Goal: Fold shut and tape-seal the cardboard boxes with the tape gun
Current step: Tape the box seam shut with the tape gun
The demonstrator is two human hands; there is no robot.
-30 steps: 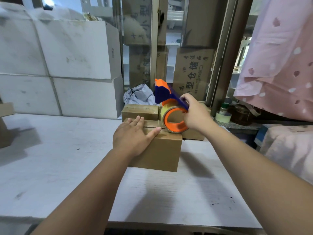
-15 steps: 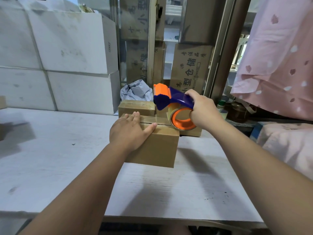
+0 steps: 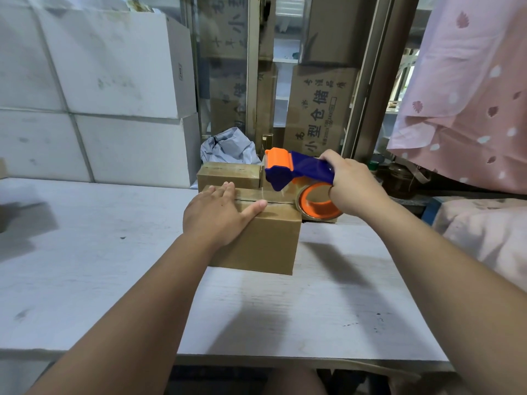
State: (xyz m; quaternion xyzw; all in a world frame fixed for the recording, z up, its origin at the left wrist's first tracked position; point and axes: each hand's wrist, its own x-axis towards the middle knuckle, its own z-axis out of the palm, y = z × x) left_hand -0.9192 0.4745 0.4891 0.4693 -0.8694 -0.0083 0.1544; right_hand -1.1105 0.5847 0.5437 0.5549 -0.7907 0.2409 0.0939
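Left hand (image 3: 219, 216) flat on top of the cardboard box (image 3: 265, 243). Fingers straight and together, thumb splayed right along the flap seam (image 3: 278, 200). It's pressing, not gripping.

Right hand (image 3: 355, 186) wrapped round the handle of the tape gun (image 3: 302, 169), fingers curled, firm grasp. Gun body is blue with an orange head (image 3: 278, 161). Head points left and sits over the far right part of the box top, just above the seam. Tape roll (image 3: 318, 202) on its orange hub hangs under my right hand, off the box's far right corner. Clear tape seems to run from the head down toward the box top; can't tell if it's touching.

Flaps are folded down, and the seam shows as a dark line across the top. Box sits on the white table (image 3: 85, 252), roughly centre.

Just behind it is a smaller brown box (image 3: 228, 175), closed; can't tell if the two touch. Crumpled grey plastic bag (image 3: 228, 146) behind that. Stack of white cartons (image 3: 108, 69) back left. Brown carton with printed characters (image 3: 316, 109) behind glass. Pink patterned cloth (image 3: 470, 95) hangs at right.
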